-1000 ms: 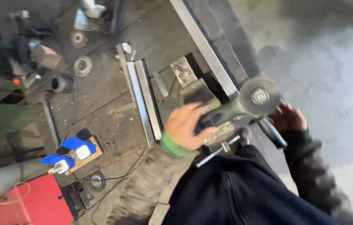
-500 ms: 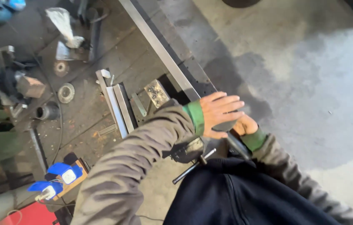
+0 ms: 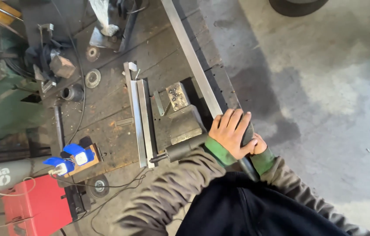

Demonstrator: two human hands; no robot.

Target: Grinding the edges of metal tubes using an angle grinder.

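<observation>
Your two hands met at the near edge of the counter [image 3: 106, 109], a worn plank top, dark and scuffed. Your left hand [image 3: 230, 133] lay over the top of a dark, rounded power tool [image 3: 247, 136], fingers spread and curled down in a clenched grip on its body. Your right hand [image 3: 258, 145] sat just beside it and mostly under it; only the knuckles showed, and I cannot tell whether that grip was closed. The tool rested at the near end of one long, pale metal bar [image 3: 191, 59], straight and flat-faced, which ran along the counter's right edge.

Left of your hands stood one bench vise [image 3: 180, 124], grey, blocky steel, with a smooth round handle [image 3: 180, 150] poking toward you. Beside it lay two shorter metal strips [image 3: 141, 116], bright, narrow, side by side and touching. Further up the counter sat two round discs [image 3: 92, 78], flat and rusty-grey, plus one short dark pipe stub [image 3: 72, 92]. At the near left corner were two blue plugs [image 3: 73, 157] on a small wooden block. One red, boxy machine [image 3: 38, 203] stood on the floor below.
</observation>
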